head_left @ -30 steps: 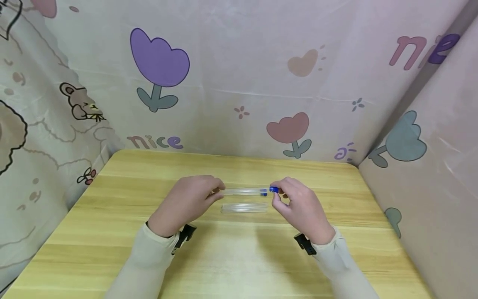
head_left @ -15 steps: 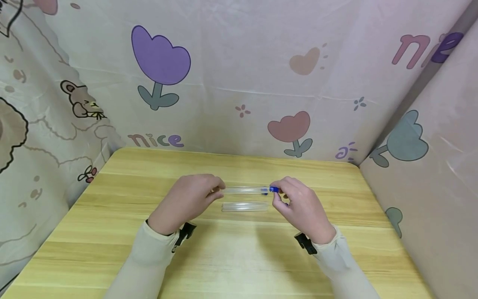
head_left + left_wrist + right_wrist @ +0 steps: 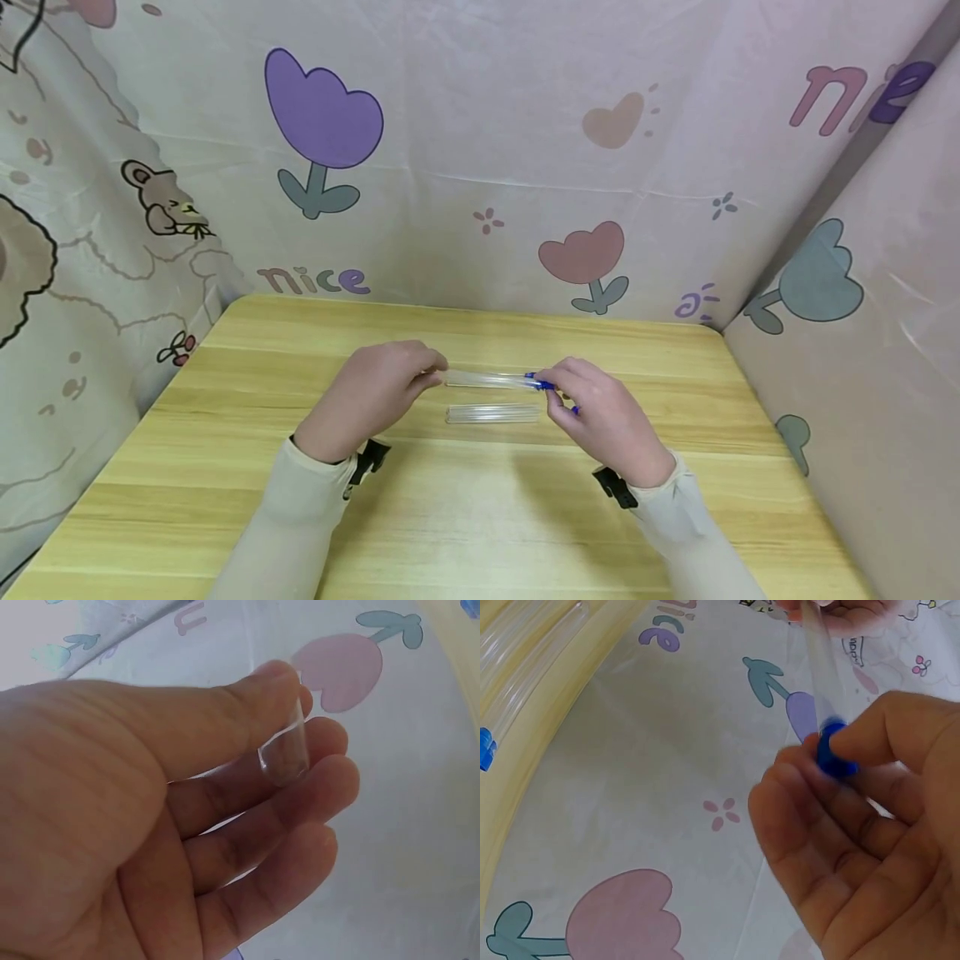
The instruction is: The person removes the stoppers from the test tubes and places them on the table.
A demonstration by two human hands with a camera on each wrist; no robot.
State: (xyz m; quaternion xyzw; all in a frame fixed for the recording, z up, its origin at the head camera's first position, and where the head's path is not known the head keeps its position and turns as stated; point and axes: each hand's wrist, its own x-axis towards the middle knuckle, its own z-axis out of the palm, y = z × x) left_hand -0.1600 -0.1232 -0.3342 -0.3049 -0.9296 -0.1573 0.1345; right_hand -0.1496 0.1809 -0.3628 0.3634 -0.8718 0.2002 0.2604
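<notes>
My left hand pinches the rounded closed end of a clear test tube between thumb and forefinger, its other fingers loosely bent below. The tube lies sideways, its mouth pointing toward my right hand. Thumb and fingertips there pinch a blue cap, which meets the tube's mouth in the right wrist view. Just behind the held tube, a second bit of blue shows at the end of another tube. A further small blue piece peeks out by the right thumb.
Several clear tubes lie side by side on the wooden table, in front of the held tube. A blue-capped end shows at the right wrist view's left edge. Printed curtains enclose the table's back and sides.
A second ago the blue cap was a little apart from the tube's mouth; now they meet. My left hand has shifted slightly back with the tube, tilting it, while the right hand has barely moved.
</notes>
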